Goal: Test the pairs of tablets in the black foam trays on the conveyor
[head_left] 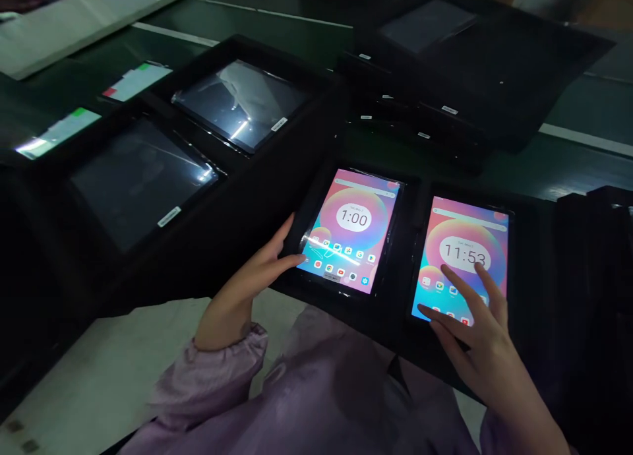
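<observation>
Two lit tablets lie side by side in black trays in front of me. The left tablet [350, 229] shows a clock reading 1:00. The right tablet [465, 256] reads 11:53. My left hand [247, 285] rests against the left tablet's lower left edge, thumb and a fingertip at the frame, holding nothing. Over the lower part of the right tablet's screen, my right hand [475, 336] hovers with its fingers spread apart and fingertips touching or just above the glass. Both wrists wear pale purple sleeves [316, 389].
Two dark, switched-off tablets [138, 178] [242, 102] sit in black trays at left. More black trays [445, 79] are stacked at the back right. White labels [136, 80] lie at far left. A pale surface [109, 369] runs below the trays.
</observation>
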`<state>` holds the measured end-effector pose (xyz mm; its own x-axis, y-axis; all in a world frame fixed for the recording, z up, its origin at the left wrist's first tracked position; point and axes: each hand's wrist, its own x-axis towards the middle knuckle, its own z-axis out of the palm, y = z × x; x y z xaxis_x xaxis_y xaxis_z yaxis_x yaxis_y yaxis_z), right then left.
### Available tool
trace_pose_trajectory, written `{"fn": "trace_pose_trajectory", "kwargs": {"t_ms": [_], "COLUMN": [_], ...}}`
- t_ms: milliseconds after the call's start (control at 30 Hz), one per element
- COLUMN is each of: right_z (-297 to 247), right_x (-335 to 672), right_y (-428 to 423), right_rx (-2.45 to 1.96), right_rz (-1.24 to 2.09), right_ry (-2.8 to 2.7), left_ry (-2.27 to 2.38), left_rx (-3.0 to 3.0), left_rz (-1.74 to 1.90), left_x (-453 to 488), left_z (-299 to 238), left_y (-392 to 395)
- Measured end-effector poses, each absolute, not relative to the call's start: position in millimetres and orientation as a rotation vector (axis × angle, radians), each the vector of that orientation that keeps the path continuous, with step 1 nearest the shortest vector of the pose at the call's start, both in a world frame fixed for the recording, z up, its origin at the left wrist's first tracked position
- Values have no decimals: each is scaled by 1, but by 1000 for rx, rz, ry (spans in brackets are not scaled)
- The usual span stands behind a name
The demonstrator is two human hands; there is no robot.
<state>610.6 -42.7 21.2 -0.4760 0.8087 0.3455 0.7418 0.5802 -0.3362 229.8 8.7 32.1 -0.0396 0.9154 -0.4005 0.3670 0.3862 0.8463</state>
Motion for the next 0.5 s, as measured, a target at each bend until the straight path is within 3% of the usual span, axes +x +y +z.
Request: {"fn": "trace_pose_trajectory", "kwargs": {"t_ms": [500], "right_z": [23], "right_x": [615], "right_y": [-45], "right_rx": [-1246], "right_rz": [129], "right_ry": [-2079], "left_ry": [1539], "left_rx": [1172], "left_rz": [728], "left_x": [231], "left_z": [25], "left_y": [6]}}
